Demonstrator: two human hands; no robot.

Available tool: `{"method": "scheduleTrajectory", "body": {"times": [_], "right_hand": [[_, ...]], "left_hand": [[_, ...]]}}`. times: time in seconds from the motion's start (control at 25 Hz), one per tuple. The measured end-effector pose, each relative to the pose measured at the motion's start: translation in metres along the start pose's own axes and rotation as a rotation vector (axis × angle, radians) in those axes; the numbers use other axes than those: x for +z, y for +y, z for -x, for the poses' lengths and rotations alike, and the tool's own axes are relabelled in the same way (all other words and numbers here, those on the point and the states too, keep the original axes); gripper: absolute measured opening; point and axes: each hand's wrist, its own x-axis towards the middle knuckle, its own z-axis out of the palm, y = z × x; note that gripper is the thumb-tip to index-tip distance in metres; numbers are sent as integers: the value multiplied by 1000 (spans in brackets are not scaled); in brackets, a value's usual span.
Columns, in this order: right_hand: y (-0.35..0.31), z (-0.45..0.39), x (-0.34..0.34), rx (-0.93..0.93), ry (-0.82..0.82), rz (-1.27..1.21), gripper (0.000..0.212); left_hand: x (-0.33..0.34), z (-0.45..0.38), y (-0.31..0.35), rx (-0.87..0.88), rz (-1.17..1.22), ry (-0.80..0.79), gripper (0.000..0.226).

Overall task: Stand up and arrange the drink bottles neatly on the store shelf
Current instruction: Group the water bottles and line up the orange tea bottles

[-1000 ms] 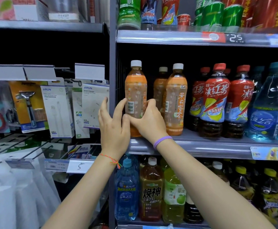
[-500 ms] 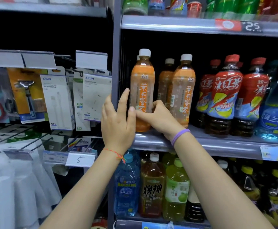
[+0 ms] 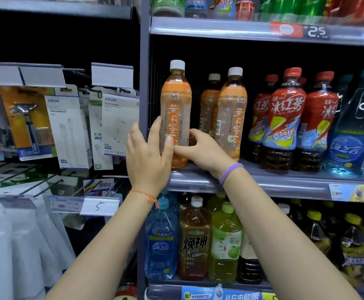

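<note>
An orange jasmine tea bottle [image 3: 176, 100] with a white cap stands upright at the left end of the middle shelf [image 3: 284, 182], its label facing me. My left hand [image 3: 147, 156] rests against its left side with straight fingers, the thumb on the front. My right hand [image 3: 204, 150] curls round its lower right side. A second orange tea bottle [image 3: 233, 113] stands just to the right, with a third one [image 3: 209, 107] behind in the gap. Red ice tea bottles [image 3: 284, 118] and blue water bottles [image 3: 354, 135] continue the row.
A grey upright post [image 3: 144, 83] borders the drink shelf on the left. Beyond it, charger packs [image 3: 118, 124] hang on pegs. The lower shelf holds large drink bottles [image 3: 195, 239]. Cans and bottles fill the shelf above [image 3: 263, 31].
The held bottle has turned from barcode side to label side facing me. Both hands have stayed on it, and my view has shifted slightly.
</note>
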Motion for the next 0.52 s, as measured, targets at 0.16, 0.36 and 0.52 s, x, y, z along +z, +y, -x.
{"method": "scheduleTrajectory", "body": {"times": [0.16,0.36,0.52], "right_hand": [[-6,23,-7,-306,460,203,37],[13,27,-36,-113,909,260,67],[19,18,-42,229,524,185,59]], "left_hand": [[2,1,-2,26,-32,9,59],[2,1,-2,24,-56,15,55],[1,2,1,13,-46,0,54]]}}
